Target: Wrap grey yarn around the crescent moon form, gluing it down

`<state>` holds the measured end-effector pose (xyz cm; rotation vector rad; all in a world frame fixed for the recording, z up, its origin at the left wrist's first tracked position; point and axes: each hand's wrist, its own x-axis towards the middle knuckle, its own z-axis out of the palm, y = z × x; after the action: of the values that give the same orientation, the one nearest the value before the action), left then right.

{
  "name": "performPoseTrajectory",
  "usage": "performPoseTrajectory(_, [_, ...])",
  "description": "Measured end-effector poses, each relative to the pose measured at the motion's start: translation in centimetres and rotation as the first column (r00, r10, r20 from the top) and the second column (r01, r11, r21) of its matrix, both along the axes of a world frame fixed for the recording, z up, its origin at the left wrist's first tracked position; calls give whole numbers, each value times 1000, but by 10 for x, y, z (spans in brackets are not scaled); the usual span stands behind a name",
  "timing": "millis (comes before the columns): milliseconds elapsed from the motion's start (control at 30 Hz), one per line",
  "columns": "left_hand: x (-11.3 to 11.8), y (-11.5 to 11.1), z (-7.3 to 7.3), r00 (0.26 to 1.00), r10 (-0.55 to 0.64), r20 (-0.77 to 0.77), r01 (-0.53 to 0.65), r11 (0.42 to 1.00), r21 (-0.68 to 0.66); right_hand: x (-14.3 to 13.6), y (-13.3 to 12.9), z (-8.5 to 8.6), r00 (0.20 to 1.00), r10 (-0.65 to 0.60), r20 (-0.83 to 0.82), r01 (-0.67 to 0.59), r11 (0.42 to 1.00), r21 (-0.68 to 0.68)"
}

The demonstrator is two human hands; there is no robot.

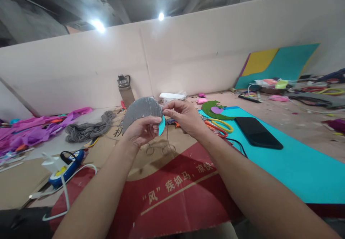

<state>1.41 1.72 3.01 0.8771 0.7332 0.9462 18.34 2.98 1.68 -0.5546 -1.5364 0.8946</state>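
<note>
My left hand [142, 131] is closed on a rounded grey disc [142, 107] with a streaky, yarn-like surface, holding it up above the cardboard. A turquoise piece [161, 126] shows at the disc's right edge, beside my left fingers. Thumb and forefinger of my right hand [185, 115] are pinched together at that same edge. From there a thin grey yarn strand [167, 136] hangs down and lies in loops on the cardboard [140, 163]. The pinched fingertips hide the yarn's upper end.
Left: a grey yarn skein [90, 127], pink and purple material [51, 129], a blue power strip [67, 169] with a white cable. Behind stands a bottle [126, 92]. Right: yellow-handled scissors [223, 124], a green crescent piece [211, 109], a black phone [257, 133] on a turquoise sheet [302, 170].
</note>
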Motion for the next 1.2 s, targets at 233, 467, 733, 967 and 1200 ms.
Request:
performPoseTrajectory(233, [1, 0, 0, 1000, 21, 1, -21, 1000, 7, -1, 3, -3, 975, 173, -137, -192, 970, -146])
performPoseTrajectory(467, [4, -1, 0, 993, 103, 56, -102, 995, -21, -2, 10, -6, 976, 48, -213, -80, 986, -144])
performPoseTrajectory(733, [4, 0, 1, 987, 154, 51, -153, 988, -12, -2, 4, -5, 990, 44, -137, -57, 994, -96])
performPoseTrajectory(967, [5, -2, 0, 994, 105, -19, -104, 993, 50, -6, 3, -5, 974, 119, -195, -142, 984, -108])
performPoseTrajectory(1200, [6, -2, 1, 990, 138, 11, -138, 990, 11, -11, 1, -7, 980, 72, -187, -103, 982, -159])
